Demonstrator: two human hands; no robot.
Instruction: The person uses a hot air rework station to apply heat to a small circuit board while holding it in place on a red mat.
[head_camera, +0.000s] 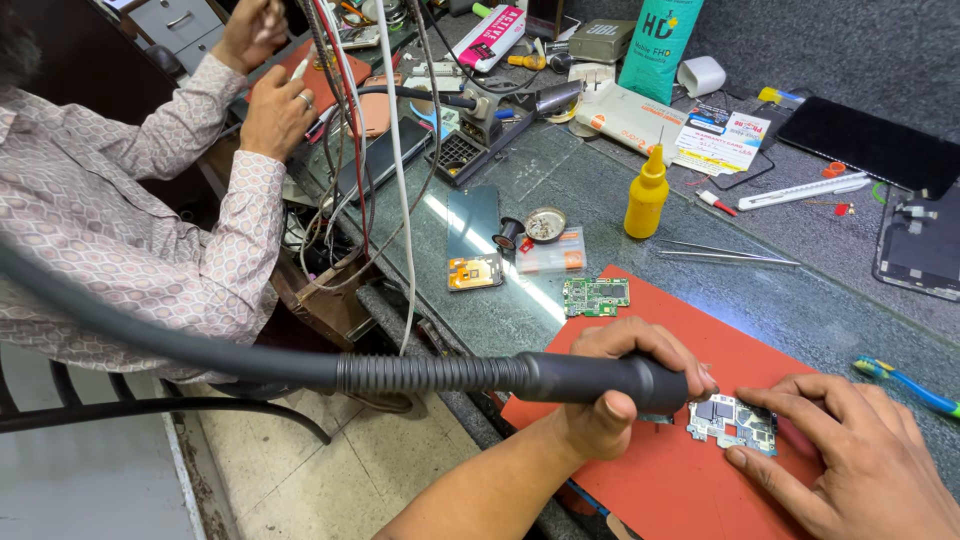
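- The left hand (625, 385) is wrapped in a full fist around the black hot-air handpiece (600, 378), whose ribbed hose (200, 350) runs off to the left
- The right hand (860, 455) lies flat with fingers spread, its fingertips pressing the edges of a small circuit board (732, 420)
- That board sits on the near right part of a red mat (690, 470), just right of the handpiece's tip
- A 2nd, green circuit board (595, 296) lies at the mat's far left corner
- Farther off stand a yellow squeeze bottle (647, 195), tweezers (725, 254) to its right, and a phone screen (472, 240) to its left
- A blue-green toothbrush (905, 384) rests at the right edge
- At far left, another person in a patterned shirt (120, 230) works with both hands among cables (345, 150)
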